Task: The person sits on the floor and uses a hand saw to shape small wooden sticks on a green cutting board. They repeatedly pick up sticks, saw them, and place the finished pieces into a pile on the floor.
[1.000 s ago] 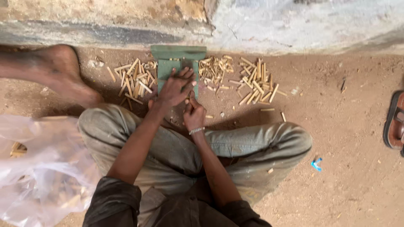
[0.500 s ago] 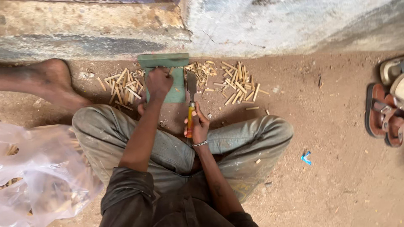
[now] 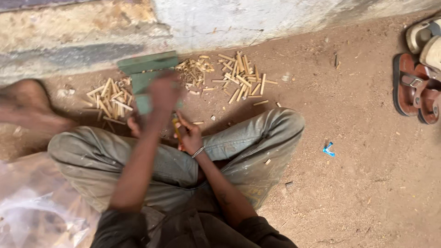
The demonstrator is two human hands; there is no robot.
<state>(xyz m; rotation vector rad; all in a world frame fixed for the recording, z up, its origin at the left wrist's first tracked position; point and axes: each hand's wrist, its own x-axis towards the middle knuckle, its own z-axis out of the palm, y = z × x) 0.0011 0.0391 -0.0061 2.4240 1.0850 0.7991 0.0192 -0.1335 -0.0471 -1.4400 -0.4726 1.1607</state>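
Observation:
I sit cross-legged on dirt ground. My left hand point(image 3: 163, 94) is blurred and hovers over a green wooden block point(image 3: 146, 69) that stands by the wall; whether it holds anything I cannot tell. Just in front of my shin, my right hand point(image 3: 189, 137) grips a yellow-handled knife point(image 3: 176, 125). Its blade is hidden behind my left arm. Short pale wooden sticks lie in a left pile point(image 3: 109, 98) and a right pile point(image 3: 240, 76), one on each side of the block.
A rough plastered wall point(image 3: 275, 18) runs along the top. My bare foot point(image 3: 27, 110) rests at the left, and a clear plastic bag point(image 3: 27, 211) lies below it. Brown sandals point(image 3: 415, 87) lie at the right edge, a blue wrapper point(image 3: 328, 149) on the dirt.
The view has swung left and tilted. My left hand has lifted off the green block and is moving fast. My right hand has drawn the knife back toward my shin.

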